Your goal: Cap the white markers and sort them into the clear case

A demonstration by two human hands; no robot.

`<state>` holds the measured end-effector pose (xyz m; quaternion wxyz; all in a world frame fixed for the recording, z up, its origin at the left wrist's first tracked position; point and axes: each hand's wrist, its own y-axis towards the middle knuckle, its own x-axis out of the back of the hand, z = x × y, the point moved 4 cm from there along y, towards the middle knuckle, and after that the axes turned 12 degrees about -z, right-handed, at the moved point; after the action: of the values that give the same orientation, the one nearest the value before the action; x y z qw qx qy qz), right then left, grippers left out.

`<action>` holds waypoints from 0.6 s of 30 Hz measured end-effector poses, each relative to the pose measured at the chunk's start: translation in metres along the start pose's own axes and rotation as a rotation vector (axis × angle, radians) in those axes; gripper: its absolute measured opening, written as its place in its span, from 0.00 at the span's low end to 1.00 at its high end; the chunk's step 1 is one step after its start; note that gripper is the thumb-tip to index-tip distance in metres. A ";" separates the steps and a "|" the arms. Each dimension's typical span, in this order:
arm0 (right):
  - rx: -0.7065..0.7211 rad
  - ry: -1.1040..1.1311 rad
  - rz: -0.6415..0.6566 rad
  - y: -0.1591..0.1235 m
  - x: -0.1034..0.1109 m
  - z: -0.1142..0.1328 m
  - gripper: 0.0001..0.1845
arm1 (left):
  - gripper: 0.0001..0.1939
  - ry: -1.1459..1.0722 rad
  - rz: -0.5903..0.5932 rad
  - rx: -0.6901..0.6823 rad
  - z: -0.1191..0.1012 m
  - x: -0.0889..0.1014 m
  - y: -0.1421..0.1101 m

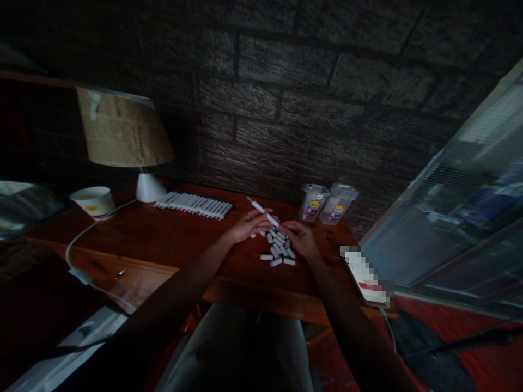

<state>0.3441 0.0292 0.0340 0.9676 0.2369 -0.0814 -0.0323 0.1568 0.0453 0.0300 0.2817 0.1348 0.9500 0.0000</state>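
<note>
A white marker [259, 206] slants up to the left between my two hands, its dark tip uncovered at the upper end. My left hand [250, 225] grips the barrel with its fingers. At the lower right end, the fingertips of my right hand [298, 235] pinch together at the marker's base; whether they hold a cap there I cannot make out. Beneath and between the hands lies a loose heap of white marker caps [279, 249] with coloured ends. A long row of white markers [194, 206] is laid side by side to the left on the wooden table [163, 242].
Two clear plastic containers [314, 202] with labels stand at the table's back right. A lamp [126, 133] and a white paper cup [93, 201] with a cable beside it are at the left. A white pixelated object [363, 275] lies on the right edge. A dark brick wall rises behind.
</note>
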 end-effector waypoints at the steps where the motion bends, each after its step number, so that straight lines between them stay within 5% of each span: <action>1: 0.013 -0.013 0.006 0.000 -0.001 0.000 0.18 | 0.18 0.004 0.011 -0.003 0.001 0.000 0.000; 11: 0.080 -0.309 -0.154 0.009 0.032 -0.009 0.18 | 0.15 -0.053 -0.293 -0.056 -0.007 0.017 0.007; 18: 0.026 -0.548 -0.347 0.017 0.068 -0.032 0.13 | 0.15 -0.101 -0.378 -0.066 -0.010 0.026 0.008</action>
<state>0.4173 0.0521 0.0239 0.8866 0.2422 -0.2974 -0.2584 0.1328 0.0608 0.0257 0.3281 -0.0553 0.9426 -0.0285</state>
